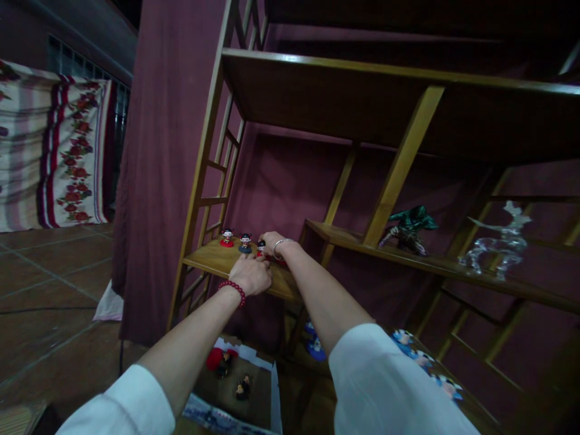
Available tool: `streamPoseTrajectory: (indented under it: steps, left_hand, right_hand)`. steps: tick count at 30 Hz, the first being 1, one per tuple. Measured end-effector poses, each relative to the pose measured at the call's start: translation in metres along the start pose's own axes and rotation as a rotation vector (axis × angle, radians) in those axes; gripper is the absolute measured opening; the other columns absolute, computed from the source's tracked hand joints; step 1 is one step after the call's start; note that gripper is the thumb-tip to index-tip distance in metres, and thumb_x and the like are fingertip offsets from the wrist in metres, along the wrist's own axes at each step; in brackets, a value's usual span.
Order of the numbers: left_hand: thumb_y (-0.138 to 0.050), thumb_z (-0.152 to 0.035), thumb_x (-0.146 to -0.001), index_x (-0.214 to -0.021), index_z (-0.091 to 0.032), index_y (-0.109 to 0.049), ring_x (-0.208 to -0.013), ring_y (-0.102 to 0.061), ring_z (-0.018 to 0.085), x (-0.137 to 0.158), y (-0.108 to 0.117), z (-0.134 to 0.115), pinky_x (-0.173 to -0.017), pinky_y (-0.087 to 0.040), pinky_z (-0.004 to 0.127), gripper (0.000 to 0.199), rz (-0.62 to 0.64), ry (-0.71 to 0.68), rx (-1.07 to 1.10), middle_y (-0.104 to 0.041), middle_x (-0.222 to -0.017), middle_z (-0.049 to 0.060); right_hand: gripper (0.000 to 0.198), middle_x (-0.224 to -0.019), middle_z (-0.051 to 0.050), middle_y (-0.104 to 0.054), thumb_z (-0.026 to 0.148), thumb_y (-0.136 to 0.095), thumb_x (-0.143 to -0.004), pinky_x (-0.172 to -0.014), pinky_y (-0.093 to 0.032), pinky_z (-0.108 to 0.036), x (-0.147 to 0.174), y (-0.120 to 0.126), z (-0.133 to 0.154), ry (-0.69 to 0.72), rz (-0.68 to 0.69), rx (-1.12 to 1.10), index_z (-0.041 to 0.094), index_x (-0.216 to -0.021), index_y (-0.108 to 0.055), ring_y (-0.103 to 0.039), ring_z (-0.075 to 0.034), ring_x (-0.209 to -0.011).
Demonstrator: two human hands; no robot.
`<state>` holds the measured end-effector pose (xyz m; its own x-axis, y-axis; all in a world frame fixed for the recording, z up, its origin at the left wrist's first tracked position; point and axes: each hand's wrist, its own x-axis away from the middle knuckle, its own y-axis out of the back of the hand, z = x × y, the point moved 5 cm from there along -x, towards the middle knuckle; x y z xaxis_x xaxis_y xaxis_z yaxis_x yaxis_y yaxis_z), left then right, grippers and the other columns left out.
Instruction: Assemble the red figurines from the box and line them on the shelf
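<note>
On the small wooden shelf (212,260) stand doll figurines in a row: one with a red base (227,238) at the far left, then one with a dark base (245,243). A third doll figurine (261,247), with dark hair and red at its bottom, is between my hands. My right hand (273,243), a silver bangle at its wrist, closes on this figurine from the right. My left hand (251,275), wearing a red bead bracelet, has its fingers bent at the figurine's base. Something red shows partly under my right wrist.
Below stands an open box (263,393) with dark and red figurines inside. On the right shelf are a green sculpture (412,226) and a clear glass deer (498,241). Blue-and-white figurines (423,361) sit lower right. A wooden post (403,166) rises beside the shelf.
</note>
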<state>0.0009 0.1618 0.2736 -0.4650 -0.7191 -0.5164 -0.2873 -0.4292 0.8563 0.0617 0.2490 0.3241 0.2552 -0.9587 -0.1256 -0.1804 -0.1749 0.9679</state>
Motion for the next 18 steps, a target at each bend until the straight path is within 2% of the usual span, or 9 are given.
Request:
streamPoseTrajectory:
  steps: [8, 18]
  left_hand:
    - [-0.028, -0.032, -0.084, -0.100, -0.021, -0.059, -0.101, -0.051, 0.024, 0.0001, -0.0009, 0.0009, -0.085, -0.035, 0.039, 0.037, 0.030, -0.002, 0.008, -0.059, -0.111, 0.006]
    - [-0.027, -0.031, -0.084, -0.101, -0.020, -0.058, -0.102, -0.050, 0.025, -0.0018, -0.0033, -0.0001, -0.085, -0.035, 0.040, 0.037, 0.062, -0.017, -0.003, -0.059, -0.112, 0.006]
  right_hand:
    - [0.040, -0.098, -0.004, -0.066, 0.023, -0.068, -0.061, -0.068, -0.044, -0.019, 0.0027, -0.0028, -0.0069, -0.041, 0.026, -0.104, 0.021, -0.100, -0.063, -0.061, -0.016, -0.088]
    - [0.034, -0.097, -0.009, -0.066, 0.020, -0.067, -0.062, -0.068, -0.046, -0.022, 0.0017, 0.0008, 0.0018, -0.032, 0.048, -0.011, 0.017, -0.095, -0.065, -0.062, -0.019, -0.087]
